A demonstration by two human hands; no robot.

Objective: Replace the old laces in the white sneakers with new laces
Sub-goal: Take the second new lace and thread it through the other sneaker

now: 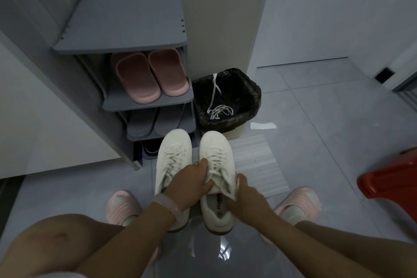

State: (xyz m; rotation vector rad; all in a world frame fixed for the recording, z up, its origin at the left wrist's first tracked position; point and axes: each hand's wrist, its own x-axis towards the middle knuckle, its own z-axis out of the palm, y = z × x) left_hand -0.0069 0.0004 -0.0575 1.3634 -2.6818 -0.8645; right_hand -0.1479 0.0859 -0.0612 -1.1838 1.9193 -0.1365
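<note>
A person crouches over a pair of white sneakers (194,171) at 6 o'clock on the grey floor, both already threaded with white laces (215,165); the left hand (191,181) curls over the tongue of the right-side shoe, fingers wrapped down across the lacing, while the right hand (244,196) pinches the collar edge at 3 o'clock of that shoe, thumb on top; discarded laces (217,106) lie coiled in the black-lined bin (252,95) at 12 o'clock, one end trailing up its wall; the likely risk is uneven tension or a skipped eyelet, since the gripping hand covers the upper rows; a tug could also drag the shoe off its ribbed mat (255,162); the lace ends and any knot are hidden beneath the left palm, and the insole print is too small to read; a red object (392,178) at 3 o'clock is cut off.
</note>
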